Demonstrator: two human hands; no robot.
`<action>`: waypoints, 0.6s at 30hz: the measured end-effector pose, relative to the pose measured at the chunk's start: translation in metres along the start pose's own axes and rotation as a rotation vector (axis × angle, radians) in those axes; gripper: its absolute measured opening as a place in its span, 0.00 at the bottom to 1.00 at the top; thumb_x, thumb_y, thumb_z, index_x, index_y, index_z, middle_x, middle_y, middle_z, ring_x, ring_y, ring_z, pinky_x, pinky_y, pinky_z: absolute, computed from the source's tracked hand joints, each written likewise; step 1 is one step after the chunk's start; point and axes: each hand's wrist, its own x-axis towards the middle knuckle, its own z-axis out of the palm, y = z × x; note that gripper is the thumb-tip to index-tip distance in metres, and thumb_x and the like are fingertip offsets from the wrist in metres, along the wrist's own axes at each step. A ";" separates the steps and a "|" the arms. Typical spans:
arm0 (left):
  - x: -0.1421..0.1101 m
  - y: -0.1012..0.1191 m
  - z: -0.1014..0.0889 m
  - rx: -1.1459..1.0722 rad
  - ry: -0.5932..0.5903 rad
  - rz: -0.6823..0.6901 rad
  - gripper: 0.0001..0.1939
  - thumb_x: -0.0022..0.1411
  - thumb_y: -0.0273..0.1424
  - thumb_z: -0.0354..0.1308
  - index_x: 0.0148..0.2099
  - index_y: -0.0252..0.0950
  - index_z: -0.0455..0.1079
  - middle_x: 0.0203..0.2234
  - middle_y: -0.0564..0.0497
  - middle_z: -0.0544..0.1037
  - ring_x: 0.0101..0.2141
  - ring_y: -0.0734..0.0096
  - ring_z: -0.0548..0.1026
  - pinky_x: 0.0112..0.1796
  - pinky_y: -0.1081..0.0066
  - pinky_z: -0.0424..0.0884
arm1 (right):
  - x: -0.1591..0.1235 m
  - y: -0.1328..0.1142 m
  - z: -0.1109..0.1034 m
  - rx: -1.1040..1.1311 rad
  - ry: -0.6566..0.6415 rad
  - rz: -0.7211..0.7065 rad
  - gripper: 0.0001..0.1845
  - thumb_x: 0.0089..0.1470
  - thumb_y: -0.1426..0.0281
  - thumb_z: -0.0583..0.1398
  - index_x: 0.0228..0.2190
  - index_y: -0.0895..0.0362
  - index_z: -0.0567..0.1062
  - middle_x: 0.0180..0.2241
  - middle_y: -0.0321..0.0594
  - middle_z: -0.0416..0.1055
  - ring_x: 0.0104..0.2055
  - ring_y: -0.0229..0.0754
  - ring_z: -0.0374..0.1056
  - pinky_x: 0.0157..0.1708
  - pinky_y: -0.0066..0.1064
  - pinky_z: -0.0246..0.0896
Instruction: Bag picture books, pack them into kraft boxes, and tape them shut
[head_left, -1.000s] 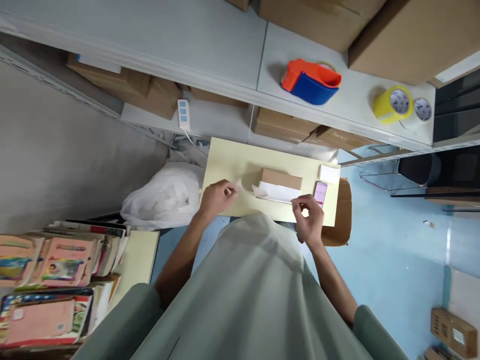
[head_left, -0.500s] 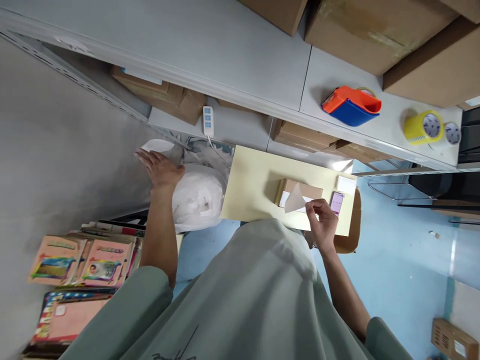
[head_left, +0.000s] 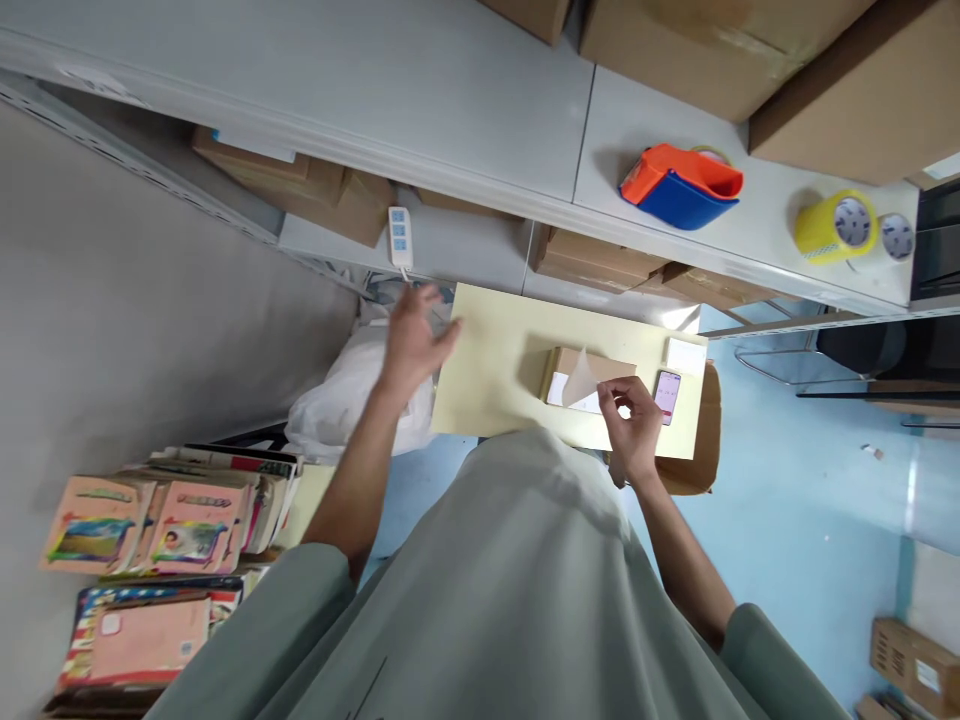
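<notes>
A small brown cardboard box (head_left: 592, 364) lies on a pale yellow table (head_left: 495, 370), with a white label along its near side. My right hand (head_left: 628, 420) pinches a thin white sheet (head_left: 580, 380) that stands up from that label. Beside the box on the right lie a phone (head_left: 666, 394) with a pink screen and a white pad (head_left: 685, 355). My left hand (head_left: 414, 335) hovers with fingers spread over the table's left edge, above a white plastic bag (head_left: 352, 400), holding nothing.
A grey shelf (head_left: 480, 110) runs behind the table, carrying an orange and blue tape dispenser (head_left: 679, 186), a yellow tape roll (head_left: 832, 224) and cardboard boxes. A power strip (head_left: 399, 232) lies on the lower shelf. Stacked books (head_left: 150, 530) sit at the left. The floor is blue.
My left hand swung out to the white bag on the left and has come back toward the table's edge, empty. My right hand keeps the white sheet lifted at the box.
</notes>
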 end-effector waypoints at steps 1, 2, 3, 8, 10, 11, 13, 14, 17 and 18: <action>-0.015 0.020 0.021 -0.016 -0.048 0.050 0.20 0.67 0.40 0.70 0.56 0.38 0.74 0.59 0.40 0.83 0.65 0.50 0.77 0.71 0.51 0.66 | 0.000 0.003 -0.002 -0.020 0.003 -0.024 0.11 0.70 0.61 0.65 0.35 0.52 0.80 0.35 0.38 0.78 0.35 0.42 0.73 0.33 0.34 0.72; -0.031 0.041 0.041 -0.057 -0.128 0.082 0.17 0.69 0.42 0.68 0.53 0.39 0.74 0.54 0.43 0.85 0.59 0.54 0.82 0.67 0.54 0.71 | 0.000 0.007 -0.004 -0.045 0.004 -0.052 0.11 0.70 0.62 0.64 0.35 0.52 0.80 0.35 0.38 0.78 0.34 0.41 0.73 0.33 0.35 0.73; -0.046 0.062 0.060 -0.113 -0.202 0.079 0.16 0.70 0.44 0.67 0.51 0.41 0.74 0.51 0.45 0.86 0.55 0.56 0.85 0.64 0.55 0.74 | -0.001 0.012 -0.006 -0.070 0.006 -0.085 0.10 0.71 0.63 0.64 0.36 0.52 0.80 0.35 0.38 0.78 0.34 0.42 0.73 0.33 0.35 0.73; -0.097 0.125 0.133 -0.310 -0.312 -0.169 0.18 0.68 0.50 0.68 0.44 0.43 0.72 0.44 0.47 0.87 0.51 0.54 0.86 0.51 0.62 0.79 | -0.009 0.039 -0.021 -0.114 0.008 -0.269 0.07 0.72 0.67 0.63 0.40 0.51 0.81 0.38 0.41 0.80 0.38 0.44 0.77 0.36 0.37 0.76; -0.103 0.128 0.152 -0.397 -0.301 -0.276 0.21 0.65 0.52 0.70 0.41 0.42 0.70 0.44 0.46 0.87 0.52 0.53 0.86 0.51 0.61 0.79 | -0.014 0.051 -0.027 -0.113 -0.016 -0.295 0.07 0.73 0.67 0.63 0.41 0.51 0.82 0.39 0.43 0.80 0.40 0.45 0.78 0.38 0.38 0.77; -0.105 0.127 0.160 -0.439 -0.297 -0.328 0.22 0.63 0.52 0.72 0.40 0.42 0.69 0.44 0.46 0.87 0.51 0.52 0.86 0.51 0.61 0.78 | -0.016 0.057 -0.029 -0.116 -0.035 -0.294 0.07 0.73 0.67 0.62 0.41 0.51 0.82 0.40 0.43 0.80 0.40 0.45 0.78 0.38 0.38 0.77; -0.108 0.124 0.175 -0.512 -0.287 -0.425 0.24 0.59 0.51 0.74 0.40 0.42 0.68 0.42 0.46 0.87 0.50 0.53 0.86 0.52 0.60 0.77 | -0.021 0.069 -0.033 -0.123 -0.077 -0.275 0.08 0.74 0.66 0.62 0.42 0.50 0.83 0.40 0.43 0.80 0.39 0.45 0.79 0.39 0.38 0.78; -0.109 0.123 0.182 -0.543 -0.281 -0.468 0.24 0.57 0.51 0.75 0.40 0.42 0.68 0.42 0.46 0.87 0.50 0.53 0.85 0.52 0.60 0.77 | -0.023 0.075 -0.035 -0.124 -0.103 -0.260 0.08 0.74 0.66 0.62 0.43 0.50 0.83 0.40 0.43 0.81 0.39 0.45 0.79 0.39 0.38 0.78; -0.116 0.122 0.197 -0.602 -0.257 -0.555 0.23 0.55 0.48 0.75 0.41 0.41 0.70 0.40 0.47 0.86 0.47 0.56 0.84 0.51 0.61 0.76 | -0.028 0.093 -0.037 -0.109 -0.202 -0.213 0.10 0.75 0.65 0.61 0.44 0.51 0.84 0.42 0.43 0.81 0.38 0.45 0.79 0.41 0.38 0.78; -0.119 0.122 0.201 -0.603 -0.248 -0.573 0.22 0.54 0.47 0.75 0.41 0.41 0.71 0.39 0.48 0.85 0.47 0.56 0.84 0.50 0.61 0.76 | -0.029 0.098 -0.038 -0.103 -0.241 -0.198 0.10 0.75 0.64 0.61 0.45 0.51 0.84 0.42 0.43 0.81 0.38 0.44 0.79 0.41 0.38 0.78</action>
